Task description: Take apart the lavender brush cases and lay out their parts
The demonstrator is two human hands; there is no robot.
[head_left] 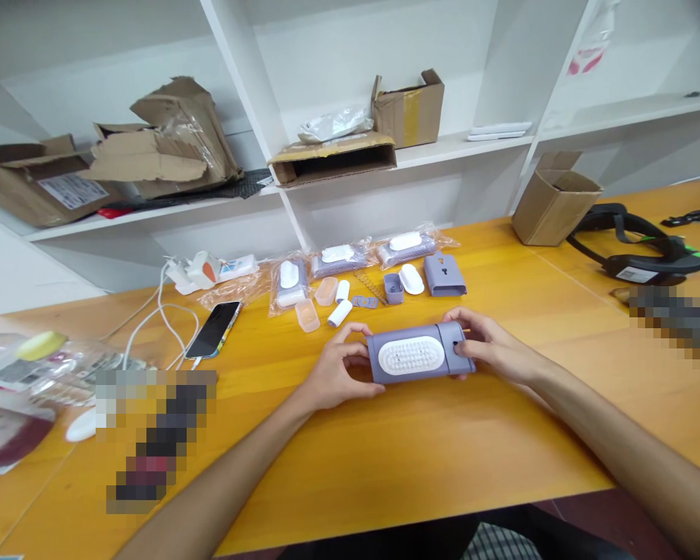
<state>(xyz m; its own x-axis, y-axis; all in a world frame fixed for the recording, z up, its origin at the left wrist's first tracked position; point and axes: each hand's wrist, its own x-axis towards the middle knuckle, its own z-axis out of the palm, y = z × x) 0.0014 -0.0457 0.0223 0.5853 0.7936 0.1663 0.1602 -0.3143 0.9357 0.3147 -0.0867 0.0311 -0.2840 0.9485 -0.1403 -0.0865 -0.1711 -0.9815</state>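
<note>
A grey-purple plastic housing [378, 364] with a white, nubbed oval pad [411, 355] lies level between my hands, just above or on the table. My left hand [339, 372] is closed on its left end, thumb at the lower edge and fingers at the upper one. Around the right end, which has a separate-looking sleeve section, my right hand [485, 344] is closed, thumb on the face. Behind it lie a small purple cup [393, 288], a white oval cap [411, 279], a purple cover [445, 276], a spring [371, 286] and two white curved pieces [340, 313].
Several plastic-wrapped purple units [339, 259] line the back of the wooden table [397, 459]. At left are a phone [215, 328], white cables and a power strip [236, 267]. A cardboard box [554, 201] and a black headset [635, 257] stand at right. Shelves rise behind.
</note>
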